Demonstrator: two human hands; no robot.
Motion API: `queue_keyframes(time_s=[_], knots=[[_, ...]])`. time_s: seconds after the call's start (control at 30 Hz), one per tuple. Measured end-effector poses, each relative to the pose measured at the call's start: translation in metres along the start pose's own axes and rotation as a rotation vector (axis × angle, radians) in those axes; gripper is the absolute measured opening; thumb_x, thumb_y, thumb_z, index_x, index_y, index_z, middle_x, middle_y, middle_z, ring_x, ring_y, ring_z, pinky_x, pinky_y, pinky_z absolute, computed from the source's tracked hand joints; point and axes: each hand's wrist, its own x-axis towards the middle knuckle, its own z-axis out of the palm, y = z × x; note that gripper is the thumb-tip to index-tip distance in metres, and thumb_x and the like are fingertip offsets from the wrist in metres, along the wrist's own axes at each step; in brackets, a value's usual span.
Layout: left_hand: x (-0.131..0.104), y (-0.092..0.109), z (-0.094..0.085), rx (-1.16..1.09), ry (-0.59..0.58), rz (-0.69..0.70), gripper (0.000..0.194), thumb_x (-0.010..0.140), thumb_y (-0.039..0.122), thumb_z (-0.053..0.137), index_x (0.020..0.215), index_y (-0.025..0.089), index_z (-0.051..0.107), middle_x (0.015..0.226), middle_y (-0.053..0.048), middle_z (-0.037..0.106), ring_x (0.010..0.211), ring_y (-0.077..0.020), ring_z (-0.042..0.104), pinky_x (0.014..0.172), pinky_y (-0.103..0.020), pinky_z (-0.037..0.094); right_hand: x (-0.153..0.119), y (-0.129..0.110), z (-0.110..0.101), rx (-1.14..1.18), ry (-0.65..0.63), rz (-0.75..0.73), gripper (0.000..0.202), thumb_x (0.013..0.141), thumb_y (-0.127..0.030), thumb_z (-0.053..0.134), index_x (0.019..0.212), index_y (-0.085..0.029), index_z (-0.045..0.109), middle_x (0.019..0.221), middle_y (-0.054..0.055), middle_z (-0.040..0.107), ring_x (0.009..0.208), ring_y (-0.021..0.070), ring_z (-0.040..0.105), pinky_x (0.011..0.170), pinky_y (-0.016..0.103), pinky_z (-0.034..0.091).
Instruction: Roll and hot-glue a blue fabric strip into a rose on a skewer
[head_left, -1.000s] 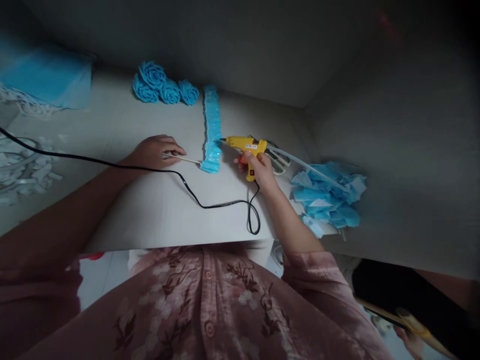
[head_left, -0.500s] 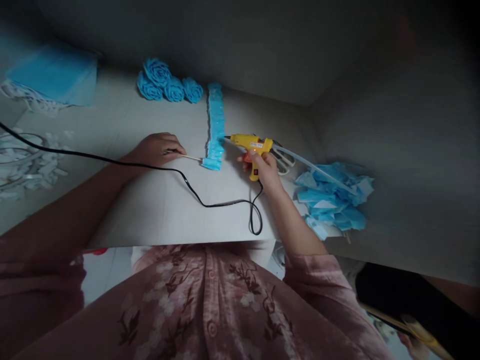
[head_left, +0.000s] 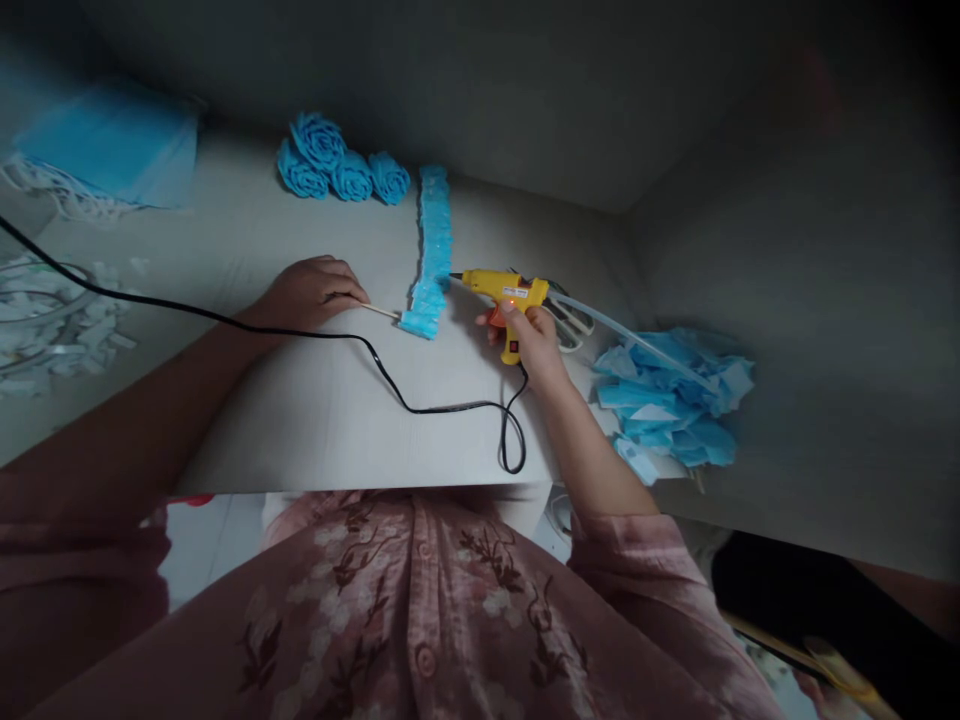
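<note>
My left hand is closed on a thin wooden stick, whose far end meets the lower end of a ruffled blue strip. The strip lies lengthwise away from me on the table. In my right hand is a yellow glue gun, gripped by its handle with fingers at the orange trigger. Its dark nozzle points left and is at the strip's right edge; I cannot tell whether it touches. A clear glue stick sticks out of the gun's back.
Several blue rosettes sit at the back, left of the strip. Blue sheets are stacked far left, above white scraps. Crumpled blue pieces lie right. Scissors rest behind my right hand. A black cord crosses the table.
My left hand has shifted slightly, and the strip's lower end has moved a little left with the stick. The glue gun stays at nearly the same spot by the strip.
</note>
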Motion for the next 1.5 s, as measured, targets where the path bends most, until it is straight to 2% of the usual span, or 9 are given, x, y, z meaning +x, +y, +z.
queue_keyframes(time_s=[0.13,0.37,0.53,0.67,1.03,1.2,1.37,1.5], knots=[[0.001,-0.001,0.002,0.002,0.010,0.004,0.049,0.106,0.050,0.046,0.098,0.021,0.085,0.111,-0.011,0.085,0.105,-0.0259,0.070,0.104,-0.043,0.057,0.000,0.000,0.000,0.002,-0.014,-0.003,0.058,0.082,-0.084,0.079,0.089,-0.026,0.070,0.085,0.007,0.079,0.069,0.0172,0.063,0.064,0.032,0.058],[0.001,0.005,0.002,-0.030,-0.029,0.003,0.055,0.108,0.051,0.044,0.105,0.016,0.087,0.116,-0.014,0.084,0.108,-0.0265,0.071,0.106,-0.043,0.057,-0.001,-0.001,0.000,0.017,-0.016,-0.003,0.059,0.083,-0.084,0.080,0.088,-0.026,0.070,0.084,0.006,0.080,0.067,0.0159,0.063,0.064,0.031,0.057],[0.003,0.013,0.010,-0.055,-0.025,0.015,0.050,0.109,0.049,0.045,0.103,0.021,0.086,0.116,-0.011,0.084,0.107,-0.0260,0.070,0.106,-0.044,0.058,0.000,0.000,-0.001,0.008,-0.009,0.000,0.063,0.081,-0.087,0.079,0.086,-0.026,0.070,0.084,0.006,0.080,0.067,0.0156,0.063,0.064,0.030,0.057],[0.003,0.015,0.013,-0.055,-0.009,0.007,0.048,0.109,0.047,0.047,0.103,0.020,0.087,0.116,-0.012,0.084,0.105,-0.0261,0.069,0.104,-0.045,0.058,0.000,0.001,-0.004,0.000,-0.017,-0.021,0.064,0.080,-0.089,0.078,0.086,-0.026,0.070,0.082,0.006,0.078,0.067,0.0163,0.062,0.064,0.032,0.056],[0.002,0.012,0.011,-0.041,-0.015,0.031,0.052,0.111,0.048,0.045,0.109,0.018,0.088,0.115,-0.012,0.083,0.107,-0.0252,0.071,0.104,-0.043,0.058,-0.001,-0.003,-0.007,-0.063,-0.026,-0.034,0.065,0.082,-0.090,0.075,0.085,-0.025,0.072,0.083,0.008,0.080,0.068,0.0168,0.064,0.058,0.030,0.051],[0.002,0.010,0.013,-0.035,-0.005,0.059,0.050,0.113,0.045,0.045,0.111,0.017,0.088,0.115,-0.012,0.083,0.108,-0.0249,0.071,0.105,-0.041,0.056,-0.002,-0.006,-0.007,-0.018,-0.007,-0.038,0.066,0.080,-0.090,0.080,0.085,-0.025,0.072,0.083,0.007,0.081,0.066,0.0158,0.063,0.058,0.029,0.052],[0.003,0.004,0.019,0.007,0.045,0.124,0.043,0.109,0.039,0.051,0.109,0.017,0.088,0.109,-0.013,0.083,0.101,-0.0251,0.071,0.098,-0.041,0.056,-0.003,-0.013,-0.009,0.038,0.034,-0.045,0.066,0.080,-0.091,0.081,0.085,-0.025,0.075,0.082,0.005,0.082,0.064,0.0152,0.062,0.062,0.030,0.057],[0.002,0.001,0.021,0.050,0.065,0.149,0.040,0.107,0.032,0.052,0.112,0.017,0.088,0.108,-0.012,0.084,0.100,-0.0244,0.071,0.094,-0.039,0.056,-0.003,-0.013,-0.011,0.072,0.056,-0.054,0.064,0.080,-0.087,0.084,0.082,-0.024,0.076,0.080,0.005,0.081,0.063,0.0149,0.062,0.060,0.030,0.056]])
